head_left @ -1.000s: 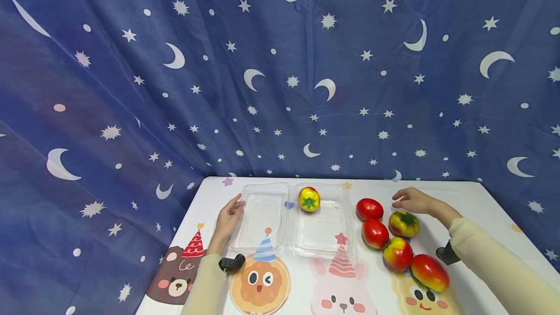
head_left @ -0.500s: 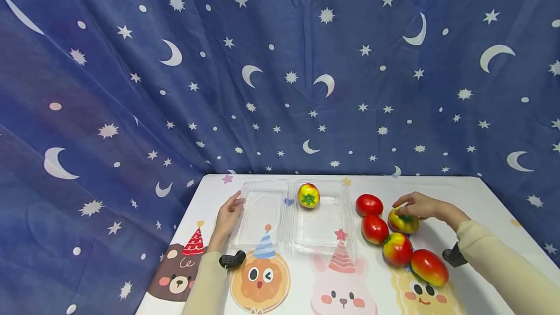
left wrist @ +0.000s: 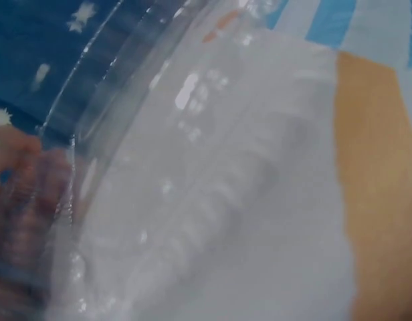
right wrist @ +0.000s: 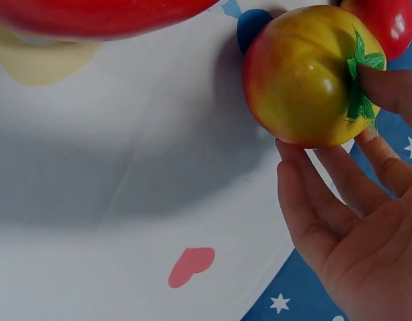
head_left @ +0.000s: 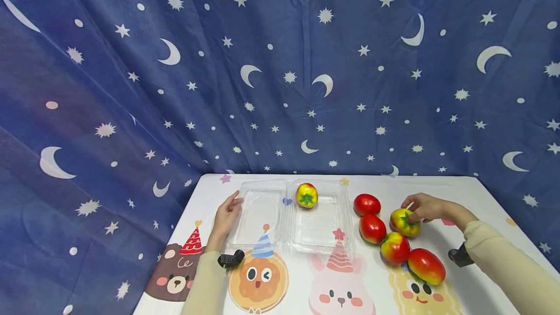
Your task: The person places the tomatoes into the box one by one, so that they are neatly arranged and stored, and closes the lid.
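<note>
My right hand (head_left: 426, 206) pinches a yellow-and-red toy fruit (head_left: 403, 222) with a green leafy cap. In the right wrist view the thumb lies on the cap of this fruit (right wrist: 306, 80), and the fingers reach along its underside. My left hand (head_left: 227, 215) rests against the left edge of a clear plastic clamshell box (head_left: 321, 244), which lies unfolded. Through the plastic (left wrist: 192, 221) its fingers (left wrist: 32, 180) appear blurred in the left wrist view. A similar yellow-and-red fruit (head_left: 307, 195) sits at the back of the box's right half.
Two red fruits (head_left: 367, 204) (head_left: 373, 229), a red-yellow one (head_left: 395, 248) and a longer mango-like one (head_left: 427, 266) lie in a chain at the right of the box. The white tablecloth (head_left: 280, 286) has cartoon prints. A blue star-and-moon curtain (head_left: 280, 62) hangs behind the table.
My right hand has come down from beyond the yellow-and-red fruit and taken hold of it; the fruit has turned slightly. The left hand stays at the box edge.
</note>
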The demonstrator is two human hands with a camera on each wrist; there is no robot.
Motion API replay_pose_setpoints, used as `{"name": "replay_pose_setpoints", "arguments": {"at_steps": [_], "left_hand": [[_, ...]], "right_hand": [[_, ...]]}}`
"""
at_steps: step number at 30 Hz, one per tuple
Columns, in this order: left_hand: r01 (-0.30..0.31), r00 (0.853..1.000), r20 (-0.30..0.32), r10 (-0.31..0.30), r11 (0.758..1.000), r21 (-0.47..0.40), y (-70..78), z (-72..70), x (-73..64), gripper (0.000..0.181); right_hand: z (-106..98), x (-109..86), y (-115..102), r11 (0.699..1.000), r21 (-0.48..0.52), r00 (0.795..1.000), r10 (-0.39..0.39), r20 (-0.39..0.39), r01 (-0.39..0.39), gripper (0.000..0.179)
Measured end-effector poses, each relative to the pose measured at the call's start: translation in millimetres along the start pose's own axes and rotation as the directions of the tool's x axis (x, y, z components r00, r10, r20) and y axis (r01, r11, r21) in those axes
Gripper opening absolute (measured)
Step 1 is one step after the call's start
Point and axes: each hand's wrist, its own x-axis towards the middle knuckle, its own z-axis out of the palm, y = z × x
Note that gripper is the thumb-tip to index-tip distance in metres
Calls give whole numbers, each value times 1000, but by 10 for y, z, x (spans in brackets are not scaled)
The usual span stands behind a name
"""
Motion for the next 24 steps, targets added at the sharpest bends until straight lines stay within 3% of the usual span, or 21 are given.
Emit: {"name": "replay_pose_setpoints", "arguments": {"at_steps": [11, 18, 21, 24], "left_hand": [[12, 1000, 6, -12, 1000, 2, 16, -8, -4, 47], [12, 1000, 8, -12, 1000, -7, 19, -7, -8, 48], [12, 1000, 13, -12, 1000, -12, 14, -5, -6, 48], [10, 1000, 14, -10, 1000, -10, 8, -13, -4, 48]], "right_hand": [[-72, -64, 33, 1000, -13, 1000, -9, -12, 8, 55], [-173, -96, -62, 996, -15, 992, -86, -98, 85, 59], [-191, -97, -149, 992, -35, 976, -129, -177, 125, 58], [-189, -72, -262, 980, -84, 934, -198, -297, 182, 56]]}}
